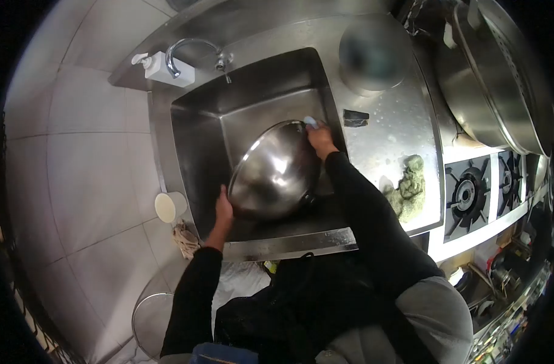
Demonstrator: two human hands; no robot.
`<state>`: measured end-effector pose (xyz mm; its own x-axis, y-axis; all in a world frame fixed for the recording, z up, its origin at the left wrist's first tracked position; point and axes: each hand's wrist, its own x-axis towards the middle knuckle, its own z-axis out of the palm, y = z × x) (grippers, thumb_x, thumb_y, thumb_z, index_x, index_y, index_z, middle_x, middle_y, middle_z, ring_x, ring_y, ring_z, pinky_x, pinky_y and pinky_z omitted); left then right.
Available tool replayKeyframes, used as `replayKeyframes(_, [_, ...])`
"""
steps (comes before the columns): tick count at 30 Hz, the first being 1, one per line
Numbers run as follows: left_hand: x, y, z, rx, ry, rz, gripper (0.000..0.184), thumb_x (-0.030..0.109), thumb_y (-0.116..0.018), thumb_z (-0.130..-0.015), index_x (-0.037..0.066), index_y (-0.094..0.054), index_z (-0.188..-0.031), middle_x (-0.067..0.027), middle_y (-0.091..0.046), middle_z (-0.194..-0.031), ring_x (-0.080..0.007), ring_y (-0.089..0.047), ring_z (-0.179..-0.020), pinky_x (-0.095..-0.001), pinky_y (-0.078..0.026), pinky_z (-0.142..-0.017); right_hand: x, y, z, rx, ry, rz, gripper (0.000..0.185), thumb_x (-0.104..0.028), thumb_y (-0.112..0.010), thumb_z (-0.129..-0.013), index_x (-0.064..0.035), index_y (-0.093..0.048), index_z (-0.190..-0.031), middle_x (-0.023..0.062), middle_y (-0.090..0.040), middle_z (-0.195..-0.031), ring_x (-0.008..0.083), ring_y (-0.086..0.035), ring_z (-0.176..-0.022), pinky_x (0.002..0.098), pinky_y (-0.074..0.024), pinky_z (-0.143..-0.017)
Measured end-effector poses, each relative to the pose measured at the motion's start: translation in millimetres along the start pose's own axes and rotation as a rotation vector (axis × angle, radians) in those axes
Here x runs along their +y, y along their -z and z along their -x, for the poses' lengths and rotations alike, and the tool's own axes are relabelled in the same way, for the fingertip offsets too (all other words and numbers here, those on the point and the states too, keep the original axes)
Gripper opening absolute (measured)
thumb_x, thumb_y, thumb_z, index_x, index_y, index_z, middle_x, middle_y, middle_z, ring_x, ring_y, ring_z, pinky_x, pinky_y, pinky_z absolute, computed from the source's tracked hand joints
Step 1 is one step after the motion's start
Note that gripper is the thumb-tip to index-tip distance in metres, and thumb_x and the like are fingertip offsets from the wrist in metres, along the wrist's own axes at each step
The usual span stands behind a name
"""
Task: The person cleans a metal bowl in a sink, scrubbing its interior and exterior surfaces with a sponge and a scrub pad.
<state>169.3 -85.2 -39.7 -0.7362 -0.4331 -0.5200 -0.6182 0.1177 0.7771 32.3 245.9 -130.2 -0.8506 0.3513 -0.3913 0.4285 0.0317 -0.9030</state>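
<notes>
A large shiny metal bowl (pixel 274 176) is tilted inside the dark steel sink (pixel 195 151), its rim facing up and to the left. My left hand (pixel 224 210) holds the rim at the bowl's lower left, the thumb side pointing upward and some fingers hidden. At the upper right, my right hand (pixel 320 139) is closed at the rim. A small pale piece (pixel 311 122), perhaps a sponge or cloth, shows at its fingertips, pressed at the bowl's edge.
A curved faucet (pixel 195 43) and a white pump bottle (pixel 171 69) stand behind the sink. On the right counter lie a dark flat piece (pixel 356 118) and a greenish cloth (pixel 410 188). Beyond are gas burners (pixel 466 195) and a big metal pot (pixel 489 79). A cream cup (pixel 169 207) sits left.
</notes>
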Motion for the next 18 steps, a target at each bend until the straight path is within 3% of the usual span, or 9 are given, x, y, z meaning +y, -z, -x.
replayKeyframes(2, [97, -31, 7, -0.193, -0.253, -0.138, 0.058, 0.05, -0.046, -0.099, -0.003, -0.069, -0.106, -0.0098, -0.071, -0.093, -0.0208, -0.065, -0.081, -0.0356, -0.049, -0.075, -81, -7, 61, -0.027, 0.096, 0.122, 0.036, -0.019, -0.063, -0.09, 0.0017, -0.059, -0.119, 0.0253, -0.063, -0.115, 0.0412, -0.06, -0.107, 0.0447, -0.0478, -0.09])
replayKeyframes(3, [124, -46, -2, -0.183, -0.429, -0.295, 0.059, 0.053, -0.049, -0.097, -0.002, -0.07, -0.104, -0.0126, -0.072, -0.091, -0.0236, -0.067, -0.082, -0.0369, -0.05, -0.075, -71, -36, 95, 0.143, 0.443, 0.257, 0.036, -0.017, -0.063, -0.087, -0.0008, -0.059, -0.12, 0.0261, -0.058, -0.123, 0.0419, -0.055, -0.114, 0.0451, -0.0457, -0.093])
replayKeyframes(4, [138, -55, -18, -0.168, -0.422, -0.543, 0.062, 0.056, -0.053, -0.093, -0.002, -0.071, -0.099, -0.0163, -0.071, -0.088, -0.0271, -0.067, -0.082, -0.038, -0.049, -0.074, -99, -32, 129, -0.157, 0.672, 0.448, 0.041, -0.014, -0.064, -0.081, -0.0018, -0.059, -0.12, 0.0272, -0.054, -0.128, 0.0441, -0.053, -0.116, 0.0477, -0.0448, -0.095])
replayKeyframes(6, [144, -59, -33, -0.154, -0.412, -0.788, 0.065, 0.06, -0.056, -0.089, -0.002, -0.071, -0.095, -0.02, -0.07, -0.084, -0.0305, -0.067, -0.082, -0.0391, -0.049, -0.074, -72, -55, 198, -0.192, 0.942, 0.36, 0.045, -0.009, -0.061, -0.077, -0.0008, -0.059, -0.12, 0.0262, -0.05, -0.134, 0.0491, -0.044, -0.126, 0.0574, -0.0342, -0.107])
replayKeyframes(10, [106, -44, -62, -0.01, -0.298, -0.709, 0.073, 0.067, -0.056, -0.085, -0.005, -0.07, -0.089, -0.0256, -0.068, -0.084, -0.038, -0.065, -0.087, -0.0435, -0.048, -0.08, -49, -21, 132, -0.009, 0.453, 0.114, 0.035, -0.018, -0.054, -0.094, 0.003, -0.055, -0.122, 0.0303, -0.054, -0.125, 0.0449, -0.05, -0.123, 0.0488, -0.042, -0.103])
replayKeyframes(12, [105, -44, -73, 0.13, -0.29, -0.627, 0.077, 0.07, -0.052, -0.086, -0.005, -0.071, -0.089, -0.0274, -0.068, -0.089, -0.0425, -0.064, -0.092, -0.0462, -0.047, -0.085, -32, -14, 71, -0.165, -0.583, -0.524, 0.036, -0.019, -0.046, -0.097, 0.0019, -0.051, -0.125, 0.0315, -0.055, -0.121, 0.0429, -0.055, -0.115, 0.0511, -0.0432, -0.098])
replayKeyframes(13, [107, -49, -67, 0.189, -0.345, -0.679, 0.077, 0.069, -0.05, -0.088, -0.005, -0.07, -0.088, -0.0284, -0.067, -0.09, -0.0454, -0.062, -0.093, -0.0473, -0.046, -0.086, -2, -31, 55, -0.044, -0.256, 0.127, 0.037, -0.021, -0.045, -0.098, 0.0032, -0.049, -0.126, 0.0302, -0.058, -0.115, 0.0441, -0.057, -0.109, 0.0494, -0.0452, -0.093])
replayKeyframes(16, [105, -52, -66, 0.187, -0.26, -0.569, 0.078, 0.067, -0.048, -0.09, -0.007, -0.07, -0.089, -0.0291, -0.067, -0.09, -0.0468, -0.062, -0.093, -0.0482, -0.046, -0.085, -45, -68, 149, 0.176, 0.746, 0.597, 0.037, -0.012, -0.056, -0.084, 0.0007, -0.059, -0.119, 0.0276, -0.055, -0.124, 0.042, -0.052, -0.117, 0.0512, -0.0379, -0.103])
replayKeyframes(18, [108, -50, -56, 0.165, -0.291, -0.654, 0.074, 0.063, -0.047, -0.093, -0.008, -0.069, -0.091, -0.0295, -0.066, -0.088, -0.0404, -0.065, -0.086, -0.0467, -0.046, -0.083, -70, -53, 163, -0.06, 0.809, 0.336, 0.038, -0.012, -0.059, -0.081, -0.0056, -0.062, -0.119, 0.0245, -0.052, -0.132, 0.0395, -0.048, -0.125, 0.0519, -0.0326, -0.107])
